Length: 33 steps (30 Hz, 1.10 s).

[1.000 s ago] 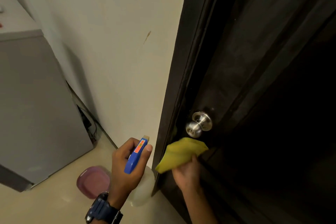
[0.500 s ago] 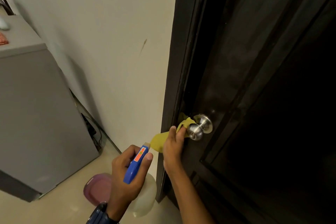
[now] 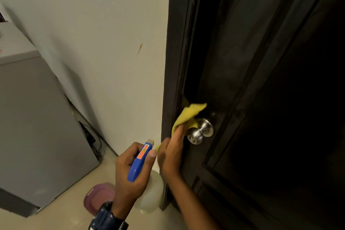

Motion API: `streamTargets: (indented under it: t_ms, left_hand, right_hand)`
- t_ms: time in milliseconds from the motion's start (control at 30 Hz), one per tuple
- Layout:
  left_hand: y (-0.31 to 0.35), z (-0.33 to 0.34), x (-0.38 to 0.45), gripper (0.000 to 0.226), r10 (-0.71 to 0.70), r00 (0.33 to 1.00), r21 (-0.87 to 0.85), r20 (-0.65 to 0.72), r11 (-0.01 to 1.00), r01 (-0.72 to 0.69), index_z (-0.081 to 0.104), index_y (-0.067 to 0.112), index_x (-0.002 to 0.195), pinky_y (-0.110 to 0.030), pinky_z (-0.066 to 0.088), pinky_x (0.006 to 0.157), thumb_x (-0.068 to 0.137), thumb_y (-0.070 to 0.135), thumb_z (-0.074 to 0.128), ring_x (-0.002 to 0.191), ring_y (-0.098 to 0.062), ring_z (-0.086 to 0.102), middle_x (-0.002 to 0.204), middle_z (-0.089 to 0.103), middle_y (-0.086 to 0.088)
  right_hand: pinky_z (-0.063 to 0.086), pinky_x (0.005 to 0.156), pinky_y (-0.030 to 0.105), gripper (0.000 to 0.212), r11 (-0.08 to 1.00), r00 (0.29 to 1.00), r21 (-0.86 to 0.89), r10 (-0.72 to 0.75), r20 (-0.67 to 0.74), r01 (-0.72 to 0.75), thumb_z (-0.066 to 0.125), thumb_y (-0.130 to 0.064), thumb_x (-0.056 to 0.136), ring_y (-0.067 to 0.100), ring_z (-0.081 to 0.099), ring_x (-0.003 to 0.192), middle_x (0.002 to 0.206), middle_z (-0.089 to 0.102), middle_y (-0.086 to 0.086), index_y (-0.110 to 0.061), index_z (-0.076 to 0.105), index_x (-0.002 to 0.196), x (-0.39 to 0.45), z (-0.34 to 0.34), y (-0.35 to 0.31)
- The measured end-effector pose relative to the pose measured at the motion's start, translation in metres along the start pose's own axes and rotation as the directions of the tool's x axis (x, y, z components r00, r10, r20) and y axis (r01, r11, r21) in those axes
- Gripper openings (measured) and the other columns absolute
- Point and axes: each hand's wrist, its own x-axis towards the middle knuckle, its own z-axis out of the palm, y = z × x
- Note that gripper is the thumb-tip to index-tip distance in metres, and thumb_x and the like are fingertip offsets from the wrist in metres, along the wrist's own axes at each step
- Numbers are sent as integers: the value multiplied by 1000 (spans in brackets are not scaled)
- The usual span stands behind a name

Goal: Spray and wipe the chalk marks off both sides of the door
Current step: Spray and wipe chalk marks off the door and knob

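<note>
A dark panelled door (image 3: 261,80) fills the right side, with a silver round knob (image 3: 199,132) at mid height. My right hand (image 3: 171,153) presses a yellow cloth (image 3: 188,115) against the door's left edge, just left of and above the knob. My left hand (image 3: 130,172), with a dark watch on the wrist, grips a spray bottle (image 3: 140,162) with a blue trigger head and a white body, held low beside the door edge. I cannot make out chalk marks on the dark surface.
A pale wall (image 3: 102,43) with a small brown streak lies left of the door frame. A grey cabinet (image 3: 37,127) stands at the left with cables behind it. A purple plastic lid (image 3: 99,198) lies on the light floor below my left hand.
My right hand has carried the yellow cloth from below the knob up to the door's edge beside and above it. My left hand has held the spray bottle roughly still.
</note>
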Motion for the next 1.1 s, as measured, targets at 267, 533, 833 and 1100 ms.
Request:
streamTargets:
  t_ms: [267,533,833,1100]
  left_hand:
    - [-6,7,-6,41,-7,986,-61,166,998,18,61,8,69,-14,38,50,87,46,60,47,-10,47,55,53,4]
    - [-1,27,-14,31,-17,989,-81,146,996,29,59,14,71,-10,38,53,87,40,60,49,-9,50,57,52,15]
    - [-5,33,-12,31,-15,992,-103,123,994,28,59,17,72,-9,38,52,85,45,59,50,-9,51,58,53,16]
    - [-18,27,-4,34,0,995,-148,100,989,15,61,13,75,-13,41,53,85,45,63,51,-13,52,59,56,9]
  right_hand:
    - [58,87,40,42,758,736,11,629,250,-652,45,10,97,27,68,99,109,72,12,-3,57,135,-76,-117,58]
    - [36,117,48,83,593,836,-604,-255,486,532,48,17,80,31,15,154,165,20,10,-14,33,156,24,-126,-19]
    - [54,87,26,79,745,974,-632,-114,194,213,64,13,81,26,56,128,141,55,13,-16,41,151,1,-124,22]
    - [52,78,42,47,739,778,264,623,83,-620,47,10,89,31,64,99,109,69,14,-16,63,124,-39,-194,-17]
